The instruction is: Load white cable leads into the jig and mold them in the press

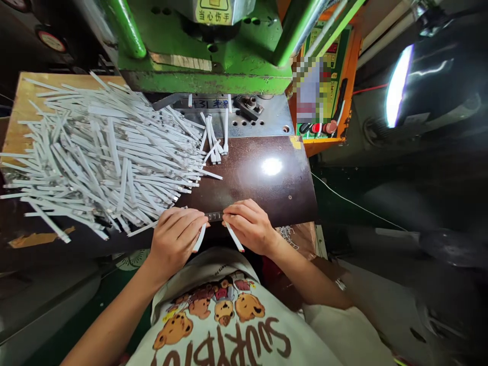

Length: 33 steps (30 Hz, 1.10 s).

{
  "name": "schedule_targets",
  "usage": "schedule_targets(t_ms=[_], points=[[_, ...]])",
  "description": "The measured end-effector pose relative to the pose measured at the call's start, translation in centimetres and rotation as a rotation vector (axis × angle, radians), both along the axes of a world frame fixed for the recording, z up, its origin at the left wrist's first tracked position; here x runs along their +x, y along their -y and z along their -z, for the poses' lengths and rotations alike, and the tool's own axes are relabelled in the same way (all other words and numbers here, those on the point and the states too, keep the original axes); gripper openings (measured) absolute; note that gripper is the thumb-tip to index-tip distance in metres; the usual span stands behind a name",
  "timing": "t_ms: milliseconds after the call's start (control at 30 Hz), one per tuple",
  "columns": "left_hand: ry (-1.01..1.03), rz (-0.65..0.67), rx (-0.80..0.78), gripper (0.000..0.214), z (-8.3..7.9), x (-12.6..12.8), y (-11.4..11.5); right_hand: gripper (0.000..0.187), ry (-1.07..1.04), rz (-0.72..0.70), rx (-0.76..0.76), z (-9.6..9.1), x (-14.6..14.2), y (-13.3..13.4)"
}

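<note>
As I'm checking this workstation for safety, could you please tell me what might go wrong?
The heaped white strips spread close to the front edge of the tabletop, so some might slide off.
Loose strips lie partly on the steel plate by the green press, where they could get in the way.
The dark bar between the left hand and right hand seems held only at its ends, so it might slip.

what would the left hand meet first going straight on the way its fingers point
Past the short dark strip with pale marks it touches, the left hand would probably meet the bare right hand, though depth is unclear.
</note>
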<state>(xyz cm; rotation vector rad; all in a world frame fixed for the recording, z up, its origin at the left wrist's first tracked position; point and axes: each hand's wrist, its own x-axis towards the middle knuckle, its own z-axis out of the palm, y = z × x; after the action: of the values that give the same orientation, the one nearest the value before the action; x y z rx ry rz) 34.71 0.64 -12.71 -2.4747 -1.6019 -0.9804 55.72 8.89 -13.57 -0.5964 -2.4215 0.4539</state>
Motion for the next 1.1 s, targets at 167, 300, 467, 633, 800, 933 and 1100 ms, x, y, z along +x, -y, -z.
schedule_targets(t_ms=[167, 300, 467, 633, 800, 933, 1100], points=[[-0.019, 0.005, 0.025, 0.023, 0.2, 0.5, -0.4, 0.015, 0.059, -0.065, -0.101, -1.3, 0.7, -0.9], [0.000, -0.008, -0.011, 0.019, 0.0, 0.4, -0.4, 0.027, 0.259, -0.266, -0.302, -4.1, 0.0, -3.6], [-0.059, -0.170, -0.100, 0.027, -1.2, -2.4, 0.6, 0.018, 0.301, -0.026, -0.284, -5.5, -6.5, -7.2], [-0.283, -0.356, -0.141, 0.014, -2.6, -4.6, 0.0, 0.024, 0.374, 0.110, -0.249, -4.6, -11.3, -8.8], [-0.400, -0.241, -0.266, 0.021, -3.1, -4.2, -2.8, 0.017, 0.380, 0.114, -0.215, -4.7, -6.9, -7.8], [-0.413, -0.166, -0.305, 0.020, -3.1, -3.6, -4.0, 0.014, 0.150, 0.160, -0.304, -4.0, -1.0, -4.9], [-0.322, -0.151, -0.264, 0.022, -3.2, -3.1, -4.6, 0.012, -0.092, 0.193, -0.354, -1.4, 2.7, -0.8]])
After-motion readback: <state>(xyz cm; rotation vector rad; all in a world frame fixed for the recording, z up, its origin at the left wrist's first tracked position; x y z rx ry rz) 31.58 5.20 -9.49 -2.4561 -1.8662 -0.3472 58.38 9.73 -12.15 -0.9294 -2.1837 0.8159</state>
